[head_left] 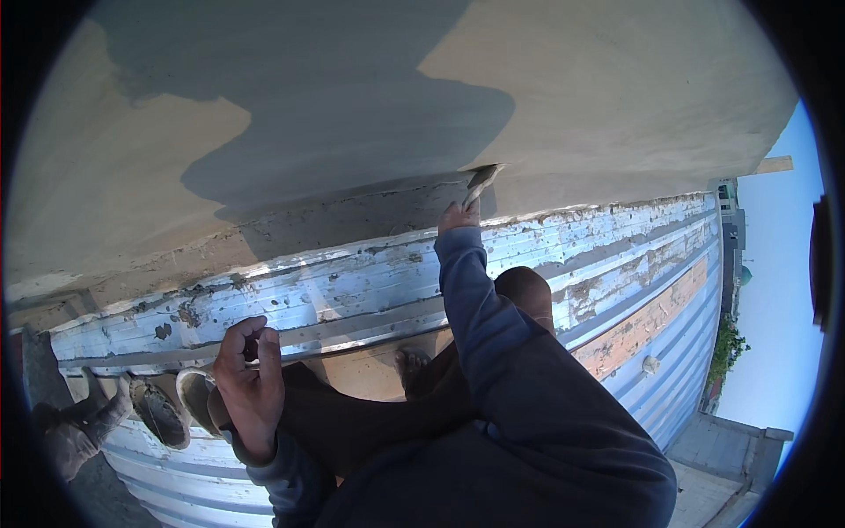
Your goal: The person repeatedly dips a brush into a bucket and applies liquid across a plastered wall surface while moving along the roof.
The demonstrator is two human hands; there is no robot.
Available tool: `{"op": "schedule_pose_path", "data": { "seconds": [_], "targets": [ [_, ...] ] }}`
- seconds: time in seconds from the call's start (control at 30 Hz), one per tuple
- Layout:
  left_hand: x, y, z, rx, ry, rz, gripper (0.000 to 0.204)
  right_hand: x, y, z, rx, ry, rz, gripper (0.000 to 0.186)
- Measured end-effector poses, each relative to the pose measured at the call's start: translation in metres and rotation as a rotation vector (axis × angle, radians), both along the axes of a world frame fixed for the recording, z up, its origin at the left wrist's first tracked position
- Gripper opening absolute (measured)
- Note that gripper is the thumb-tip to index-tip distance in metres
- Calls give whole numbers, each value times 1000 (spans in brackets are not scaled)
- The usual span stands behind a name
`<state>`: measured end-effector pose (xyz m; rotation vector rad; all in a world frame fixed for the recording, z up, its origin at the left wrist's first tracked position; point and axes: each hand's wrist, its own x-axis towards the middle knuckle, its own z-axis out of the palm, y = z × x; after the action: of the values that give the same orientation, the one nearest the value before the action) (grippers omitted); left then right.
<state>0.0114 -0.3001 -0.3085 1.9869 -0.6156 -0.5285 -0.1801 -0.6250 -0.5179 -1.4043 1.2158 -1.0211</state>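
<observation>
Right hand [459, 216] clamped on trowel [481, 183] handle at 12 o'clock; stiff, light blade, wet plaster [352, 97] probably slippery. Left hand [251, 383] curled loosely, empty.

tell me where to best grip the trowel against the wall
By its handle end, coming from below and behind, as the right hand does now. The trowel has its blade tip pressed to the plaster wall, so the wet working end points up and away; only the lower handle end is free, though the hand hides most of it.
</observation>
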Motion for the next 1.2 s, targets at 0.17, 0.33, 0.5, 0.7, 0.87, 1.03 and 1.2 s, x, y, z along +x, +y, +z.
{"op": "schedule_pose_path", "data": {
  "seconds": [0.17, 0.33, 0.5, 0.7, 0.87, 1.03, 1.2],
  "targets": [
    [3, -6, -5, 44, 3, -17, 19, 45, 121, -14, 90, 460, 153, 57],
    [1, 11, -2, -39, -8, 55, 18, -23, 11, 26, 40, -15, -426, 53],
    [1, 15, 3, 1, 13, 38, 17, 48, 50, 5, -39, 154, 21, 56],
    [1, 13, 3, -27, -25, 38, 17, 122, 221, -18, -45, 314, 418, 56],
    [2, 37, 14, -67, 10, 88, 17, 26, 89, 37, 169, 390, -44, 53],
    [9, 60, 18, -113, -149, 2, 21, 15, 99, 28, 185, 241, 120, 49],
    [8, 77, 25, -137, -220, 18, 23, 130, 275, 9, 261, 481, 989, 43]
  ]
}}
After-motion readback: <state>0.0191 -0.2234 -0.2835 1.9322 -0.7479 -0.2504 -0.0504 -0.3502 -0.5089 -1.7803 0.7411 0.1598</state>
